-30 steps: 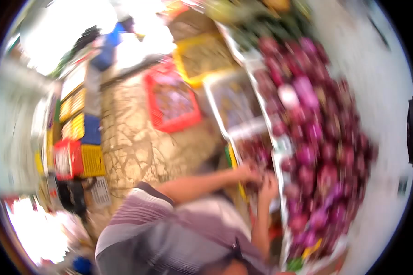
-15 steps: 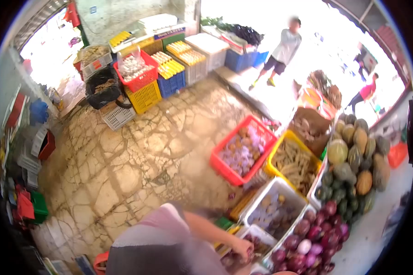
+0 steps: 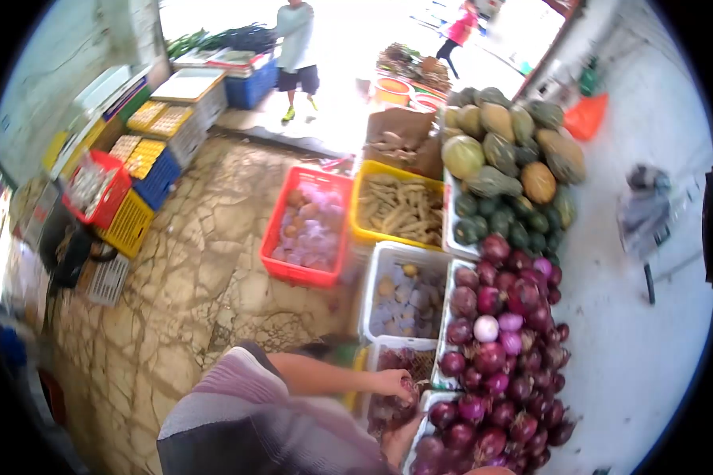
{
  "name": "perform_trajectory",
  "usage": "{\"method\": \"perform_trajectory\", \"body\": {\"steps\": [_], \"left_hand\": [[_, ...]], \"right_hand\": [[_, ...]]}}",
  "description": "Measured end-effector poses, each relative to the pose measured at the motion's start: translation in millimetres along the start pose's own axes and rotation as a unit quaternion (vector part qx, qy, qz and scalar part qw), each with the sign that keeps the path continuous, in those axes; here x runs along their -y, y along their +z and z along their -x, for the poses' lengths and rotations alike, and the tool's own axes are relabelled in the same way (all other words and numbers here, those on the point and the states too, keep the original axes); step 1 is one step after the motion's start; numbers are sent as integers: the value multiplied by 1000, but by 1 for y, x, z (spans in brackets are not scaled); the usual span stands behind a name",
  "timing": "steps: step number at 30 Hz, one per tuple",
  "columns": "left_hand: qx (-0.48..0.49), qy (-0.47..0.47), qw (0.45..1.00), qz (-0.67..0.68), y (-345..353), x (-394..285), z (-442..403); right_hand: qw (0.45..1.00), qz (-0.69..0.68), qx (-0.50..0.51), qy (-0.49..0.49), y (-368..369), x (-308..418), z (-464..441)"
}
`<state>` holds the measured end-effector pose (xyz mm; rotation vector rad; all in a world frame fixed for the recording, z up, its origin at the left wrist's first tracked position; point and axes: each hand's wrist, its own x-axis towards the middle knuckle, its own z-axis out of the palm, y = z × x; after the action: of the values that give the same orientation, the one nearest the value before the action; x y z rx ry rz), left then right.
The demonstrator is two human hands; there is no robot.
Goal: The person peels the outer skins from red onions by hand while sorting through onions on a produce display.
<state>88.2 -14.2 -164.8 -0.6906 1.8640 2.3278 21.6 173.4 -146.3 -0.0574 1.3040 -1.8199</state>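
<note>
My left hand (image 3: 390, 383) reaches across from the left, over a white crate (image 3: 384, 341) holding dark red produce. Its fingers are closed around a red onion (image 3: 405, 390). Just below it is my right hand (image 3: 402, 437), close to the same onion; its fingers are blurred and partly hidden, so its grip does not show. Beside both hands, to the right, lies a big heap of red onions (image 3: 491, 358), with a paler peeled one (image 3: 486, 328) among them.
Farther on are a white crate of round produce (image 3: 370, 273), a yellow crate of roots (image 3: 396, 207), a red crate (image 3: 303, 275) and piled pumpkins (image 3: 539, 183). A white wall (image 3: 610, 317) runs along the right. A person (image 3: 296, 47) stands at the doorway.
The view has swung right, so the crates and onion heap appear farther left. My right hand has come into view beside my left hand, which remains over the crate.
</note>
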Motion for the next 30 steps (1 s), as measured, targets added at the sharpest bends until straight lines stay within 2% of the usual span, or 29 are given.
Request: {"method": "perform_trajectory", "body": {"steps": [1, 4, 5, 6, 7, 8, 9, 10, 11, 12, 13, 14, 15, 18, 20, 22, 25, 26, 27, 30], "left_hand": [[35, -15, 999, 6, 4, -4, 1], [60, -8, 994, -89, 18, -20, 5], [47, 24, 990, -128, 26, -9, 2], [53, 21, 989, -135, 28, -4, 3], [36, 46, 985, -159, 31, -3, 6], [99, 32, 989, -106, 25, -23, 19], [80, 115, 979, -147, 27, -7, 17], [104, 115, 981, -118, 26, 5, 13], [96, 41, 981, -163, 21, -15, 26], [100, 72, 978, -166, 19, 4, 22], [128, 21, 981, -148, 14, -8, 29], [162, 22, 969, -188, 7, -5, 25], [197, 34, 974, -109, 2, 3, 22], [180, -53, 982, -32, -1, -9, 30], [147, 1, 983, -106, -1, 1, 27], [86, -47, 982, -162, -5, -18, 28], [-40, -6, 986, -165, -13, -1, 8], [-73, -2, 984, -165, -14, 11, 1], [-64, -12, 965, -253, -5, -40, 15], [-88, 130, 953, -260, -1, -27, 5]], "right_hand": [[995, 48, -67, 51, 31, 20, 14], [984, -119, -119, 63, -7, -19, 3], [977, -181, -73, 85, -39, -40, -6], [972, -210, -77, 70, -59, -60, -10], [974, -175, -132, 64, -41, -48, 1], [976, -133, -170, 27, -25, -40, 8], [974, -121, -192, 15, -40, -54, 2], [969, -174, -174, 27, -46, -58, 0], [965, -143, -216, 37, -5, -29, 15], [968, -150, -201, 5, -3, -31, 11], [961, -157, -227, 0, 12, -19, 13], [954, -210, -215, 13, 18, -12, 14], [957, -215, -196, -10, 9, -20, 11], [960, -201, -186, -63, -6, -33, 10], [959, -177, -196, -99, -1, -30, 14], [963, -148, -190, -125, -4, -28, 15], [955, -57, -215, -198, -5, -24, 17], [955, -57, -217, -194, -6, -23, 20], [955, -57, -218, -191, -8, -23, 22], [953, -8, -234, -190, -10, -21, 27]]}}
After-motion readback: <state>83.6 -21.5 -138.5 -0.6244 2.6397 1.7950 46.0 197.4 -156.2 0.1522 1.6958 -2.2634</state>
